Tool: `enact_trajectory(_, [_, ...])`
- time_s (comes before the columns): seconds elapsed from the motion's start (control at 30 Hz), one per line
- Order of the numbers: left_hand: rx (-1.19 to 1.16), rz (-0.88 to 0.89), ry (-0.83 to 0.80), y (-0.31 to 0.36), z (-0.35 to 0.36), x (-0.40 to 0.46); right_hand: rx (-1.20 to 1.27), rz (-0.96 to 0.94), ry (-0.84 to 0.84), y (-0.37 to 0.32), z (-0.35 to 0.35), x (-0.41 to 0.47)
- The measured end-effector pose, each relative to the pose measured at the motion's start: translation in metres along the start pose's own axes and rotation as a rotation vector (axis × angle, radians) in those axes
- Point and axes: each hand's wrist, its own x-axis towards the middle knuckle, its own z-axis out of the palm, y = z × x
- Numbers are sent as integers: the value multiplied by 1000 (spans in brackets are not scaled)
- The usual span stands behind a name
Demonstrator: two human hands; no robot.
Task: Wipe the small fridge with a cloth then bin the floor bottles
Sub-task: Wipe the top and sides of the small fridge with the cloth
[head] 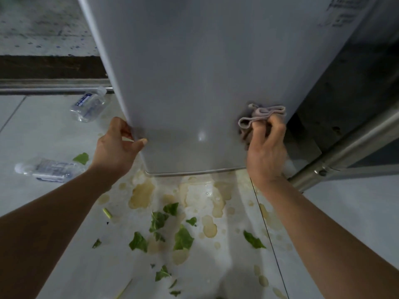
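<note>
The small grey fridge (194,72) fills the upper middle of the head view, its front panel facing me. My left hand (116,147) grips the panel's lower left edge, thumb on the front. My right hand (266,154) holds a crumpled pinkish-grey cloth (259,117) pressed against the panel's lower right corner. Two clear plastic bottles lie on the floor to the left: one (88,105) near the fridge's left side, the other (46,169) closer to me, beside my left forearm.
Yellowish liquid stains (141,194) and torn green leaves (182,238) cover the light floor tiles below the fridge. A metal rail (345,152) and a dark cabinet stand right of the fridge. A dark strip and a metal track run along the far left.
</note>
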Motion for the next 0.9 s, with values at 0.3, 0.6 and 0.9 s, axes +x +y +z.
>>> enact_trajectory(0.3, [-49, -19, -13, 0, 0, 1, 330, 487, -398, -24, 2, -41])
enact_trajectory(0.6, [-26, 126, 60, -7, 8, -11, 396, 715, -47, -9, 1, 13])
enact_trajectory(0.9, [29, 185, 85, -14, 11, -9, 474, 1103, -561, -13, 44, -43])
